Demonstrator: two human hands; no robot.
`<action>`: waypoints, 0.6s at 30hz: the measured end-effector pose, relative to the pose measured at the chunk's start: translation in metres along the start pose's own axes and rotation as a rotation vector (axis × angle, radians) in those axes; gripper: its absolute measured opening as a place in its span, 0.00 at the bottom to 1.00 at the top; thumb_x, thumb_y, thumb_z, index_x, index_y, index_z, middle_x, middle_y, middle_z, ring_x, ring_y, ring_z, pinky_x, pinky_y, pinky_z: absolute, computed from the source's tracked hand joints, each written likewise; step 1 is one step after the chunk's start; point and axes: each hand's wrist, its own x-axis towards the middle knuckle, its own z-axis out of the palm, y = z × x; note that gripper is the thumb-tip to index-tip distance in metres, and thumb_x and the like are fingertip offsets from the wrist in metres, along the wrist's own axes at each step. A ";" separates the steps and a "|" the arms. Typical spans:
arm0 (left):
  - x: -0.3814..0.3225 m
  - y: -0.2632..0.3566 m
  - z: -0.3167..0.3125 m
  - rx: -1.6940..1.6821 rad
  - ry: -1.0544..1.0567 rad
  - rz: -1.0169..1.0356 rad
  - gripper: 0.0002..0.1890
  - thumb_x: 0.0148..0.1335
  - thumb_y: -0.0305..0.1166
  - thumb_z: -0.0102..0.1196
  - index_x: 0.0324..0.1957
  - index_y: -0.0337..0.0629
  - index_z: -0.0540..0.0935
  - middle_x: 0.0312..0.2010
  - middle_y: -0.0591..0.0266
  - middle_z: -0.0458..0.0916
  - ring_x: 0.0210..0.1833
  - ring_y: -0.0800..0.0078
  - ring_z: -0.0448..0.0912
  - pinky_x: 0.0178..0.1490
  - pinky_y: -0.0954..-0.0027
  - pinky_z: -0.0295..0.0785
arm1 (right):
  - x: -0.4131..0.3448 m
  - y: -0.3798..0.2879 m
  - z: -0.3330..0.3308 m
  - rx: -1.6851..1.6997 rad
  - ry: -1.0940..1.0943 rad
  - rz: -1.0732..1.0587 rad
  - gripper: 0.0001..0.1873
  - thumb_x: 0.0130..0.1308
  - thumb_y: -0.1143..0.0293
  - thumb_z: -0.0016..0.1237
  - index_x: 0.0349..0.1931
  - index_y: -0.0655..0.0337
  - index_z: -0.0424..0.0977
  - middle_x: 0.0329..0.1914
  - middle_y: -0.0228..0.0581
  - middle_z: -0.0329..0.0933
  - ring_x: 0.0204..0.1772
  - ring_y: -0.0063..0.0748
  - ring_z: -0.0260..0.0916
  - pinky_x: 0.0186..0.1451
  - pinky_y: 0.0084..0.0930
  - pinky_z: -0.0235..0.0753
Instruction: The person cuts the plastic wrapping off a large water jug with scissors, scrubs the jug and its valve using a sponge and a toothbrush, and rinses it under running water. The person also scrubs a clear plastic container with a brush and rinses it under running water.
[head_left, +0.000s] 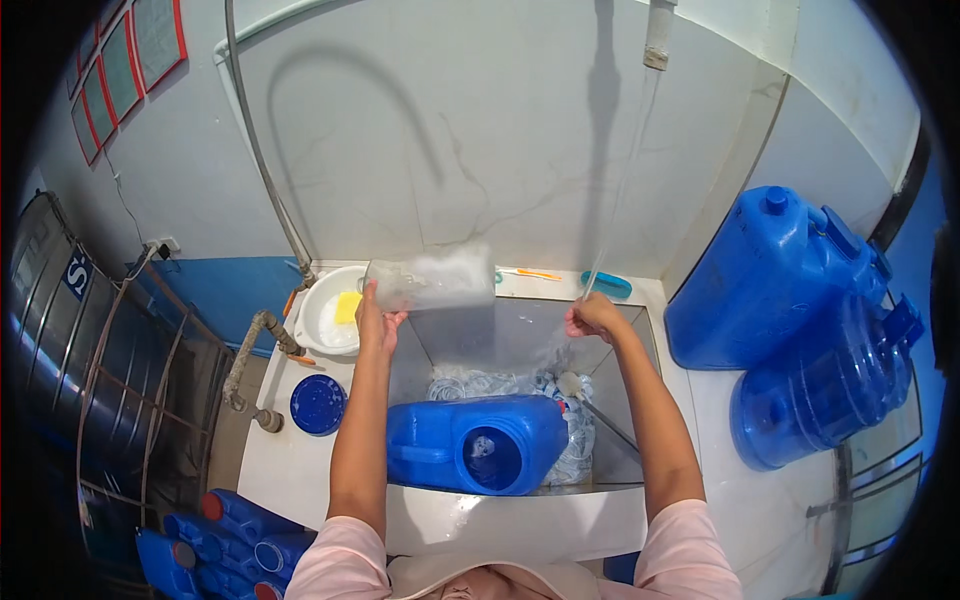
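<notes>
My left hand (377, 322) grips the near end of a clear, wet container (435, 281), tilted on its side over the back left of the sink and holding whitish foam or water. Under a stream of water from a pipe (657, 45), my right hand (592, 316) is curled above the sink's right part; whether it holds anything cannot be told. Below both hands, a blue plastic jerrycan (480, 442) lies on its side in the sink (652, 360), its wide round mouth uncapped. Behind it are whitish tangled material (480, 384) and a long-handled brush (571, 386).
A white basin (307, 341) with a yellow sponge (348, 307) and a blue lid (319, 405) sit at left. Along the back ledge lie an orange toothbrush (538, 274) and a teal brush (607, 284). Large blue containers (750, 292) stand at right; a curved pipe (251, 352) rises at left.
</notes>
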 end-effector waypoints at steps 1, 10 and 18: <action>0.003 0.002 -0.003 -0.232 -0.004 -0.052 0.27 0.60 0.44 0.52 0.56 0.40 0.64 0.50 0.52 0.71 0.53 0.56 0.71 0.53 0.53 0.70 | 0.002 0.001 0.001 0.046 0.030 -0.006 0.07 0.59 0.77 0.40 0.26 0.69 0.70 0.21 0.42 0.72 0.24 0.33 0.74 0.30 0.27 0.81; 0.008 0.024 0.003 -0.700 0.013 -0.048 0.20 0.63 0.38 0.43 0.51 0.33 0.68 0.51 0.49 0.70 0.55 0.53 0.70 0.59 0.53 0.70 | 0.012 0.036 0.016 0.264 0.140 -0.035 0.10 0.62 0.75 0.36 0.25 0.70 0.69 0.24 0.45 0.71 0.24 0.35 0.73 0.29 0.30 0.81; 0.014 0.042 -0.013 -0.702 0.027 -0.003 0.17 0.63 0.35 0.43 0.49 0.32 0.70 0.48 0.49 0.72 0.50 0.51 0.72 0.58 0.54 0.71 | 0.015 0.035 0.014 0.197 0.097 0.062 0.09 0.62 0.76 0.35 0.28 0.71 0.69 0.25 0.46 0.71 0.25 0.37 0.74 0.30 0.30 0.82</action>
